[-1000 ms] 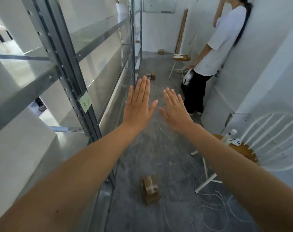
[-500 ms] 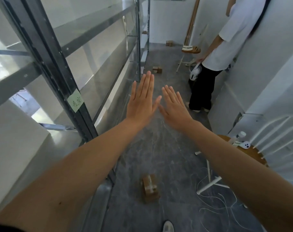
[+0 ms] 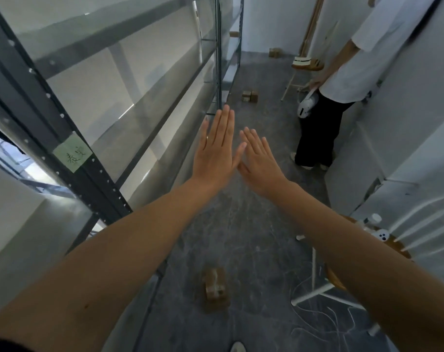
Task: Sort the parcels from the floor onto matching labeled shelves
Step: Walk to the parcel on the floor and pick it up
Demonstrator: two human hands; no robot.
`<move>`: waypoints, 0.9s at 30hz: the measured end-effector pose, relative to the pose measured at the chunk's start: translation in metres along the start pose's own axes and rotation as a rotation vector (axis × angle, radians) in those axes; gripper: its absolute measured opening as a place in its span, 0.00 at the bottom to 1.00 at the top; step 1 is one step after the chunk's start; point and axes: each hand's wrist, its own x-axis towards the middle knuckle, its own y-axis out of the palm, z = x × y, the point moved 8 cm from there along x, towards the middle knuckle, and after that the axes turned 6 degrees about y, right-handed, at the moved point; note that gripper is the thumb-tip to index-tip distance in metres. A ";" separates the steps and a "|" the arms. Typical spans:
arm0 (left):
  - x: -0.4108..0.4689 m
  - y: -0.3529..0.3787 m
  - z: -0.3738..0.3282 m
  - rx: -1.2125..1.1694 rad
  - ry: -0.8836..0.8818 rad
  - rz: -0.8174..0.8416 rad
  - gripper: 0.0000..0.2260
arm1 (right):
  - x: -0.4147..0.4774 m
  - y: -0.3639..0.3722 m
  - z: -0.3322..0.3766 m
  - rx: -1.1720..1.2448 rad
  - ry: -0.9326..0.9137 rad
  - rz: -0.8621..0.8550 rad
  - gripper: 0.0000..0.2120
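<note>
My left hand (image 3: pixel 216 151) and my right hand (image 3: pixel 260 162) are stretched out flat in front of me, palms down, thumbs touching, both empty. A small brown taped parcel (image 3: pixel 214 288) lies on the grey floor below my arms. Two more brown parcels (image 3: pixel 250 96) sit farther down the aisle, and another parcel (image 3: pixel 274 52) rests near the far wall. A metal shelf rack (image 3: pixel 99 174) runs along the left, with a green handwritten label (image 3: pixel 72 154) stuck on its upright.
A person in a white shirt and black trousers (image 3: pixel 325 115) stands against the right wall holding a white device. A wooden stool (image 3: pixel 307 66) stands behind them. A white chair with a round wooden seat (image 3: pixel 393 247) and loose white cables (image 3: pixel 325 323) lie at the right.
My hands have drawn together until the thumbs touch, and the fingers have closed up. The view has moved forward and tilted down along the aisle; my shoe tip shows at the bottom.
</note>
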 end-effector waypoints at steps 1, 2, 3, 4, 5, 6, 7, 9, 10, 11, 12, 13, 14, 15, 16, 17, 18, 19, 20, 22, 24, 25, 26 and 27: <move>0.000 0.006 0.000 -0.004 -0.013 0.005 0.33 | 0.003 0.005 -0.005 0.004 -0.001 0.010 0.31; -0.002 0.013 0.000 -0.008 -0.026 0.013 0.33 | 0.005 0.010 -0.009 0.008 0.000 0.021 0.31; -0.005 0.019 0.001 -0.012 -0.036 0.024 0.32 | 0.007 0.015 -0.012 0.012 0.002 0.032 0.31; -0.008 0.026 0.002 -0.014 -0.042 0.038 0.32 | 0.009 0.022 -0.014 0.017 0.002 0.047 0.30; -0.011 0.032 0.004 -0.009 -0.046 0.055 0.32 | 0.010 0.029 -0.015 0.025 0.000 0.063 0.30; -0.014 0.038 0.007 -0.001 -0.054 0.072 0.32 | 0.011 0.037 -0.016 0.033 -0.002 0.080 0.31; -0.016 0.045 0.011 0.002 -0.067 0.088 0.32 | 0.012 0.045 -0.016 0.040 -0.002 0.095 0.31; -0.022 0.056 0.022 -0.015 -0.112 0.116 0.31 | 0.013 0.062 -0.018 0.064 0.004 0.123 0.31; -0.025 0.063 0.027 -0.032 -0.138 0.127 0.31 | 0.013 0.071 -0.018 0.083 0.011 0.133 0.31; -0.028 0.070 0.033 -0.050 -0.162 0.135 0.31 | 0.013 0.080 -0.019 0.099 0.019 0.146 0.30; -0.032 0.077 0.038 -0.065 -0.185 0.145 0.31 | 0.012 0.090 -0.021 0.107 0.027 0.166 0.30; -0.036 0.085 0.043 -0.082 -0.208 0.159 0.31 | 0.012 0.101 -0.022 0.105 0.035 0.191 0.30; -0.040 0.094 0.047 -0.109 -0.234 0.173 0.31 | 0.012 0.113 -0.025 0.097 0.043 0.216 0.30; -0.045 0.104 0.051 -0.148 -0.268 0.186 0.31 | 0.012 0.124 -0.027 0.090 0.053 0.239 0.30; -0.049 0.114 0.053 -0.192 -0.308 0.198 0.31 | 0.013 0.136 -0.029 0.086 0.065 0.259 0.30; -0.053 0.124 0.055 -0.237 -0.346 0.209 0.31 | 0.013 0.147 -0.032 0.086 0.079 0.279 0.31; -0.057 0.134 0.056 -0.281 -0.379 0.221 0.31 | 0.014 0.159 -0.033 0.086 0.091 0.305 0.31; -0.060 0.144 0.057 -0.316 -0.405 0.234 0.31 | 0.013 0.172 -0.035 0.079 0.098 0.336 0.31; -0.065 0.154 0.059 -0.334 -0.421 0.245 0.30 | 0.012 0.185 -0.036 0.063 0.097 0.360 0.31; -0.072 0.174 0.062 -0.343 -0.431 0.265 0.30 | 0.013 0.211 -0.040 0.031 0.088 0.392 0.31; -0.080 0.195 0.070 -0.354 -0.444 0.298 0.30 | 0.016 0.231 -0.045 0.039 0.100 0.404 0.31; -0.086 0.207 0.076 -0.357 -0.454 0.318 0.30 | 0.017 0.241 -0.047 0.052 0.108 0.401 0.30; -0.094 0.220 0.083 -0.356 -0.468 0.339 0.30 | 0.019 0.252 -0.050 0.069 0.116 0.398 0.31; -0.104 0.233 0.091 -0.354 -0.483 0.357 0.30 | 0.020 0.263 -0.053 0.086 0.127 0.398 0.31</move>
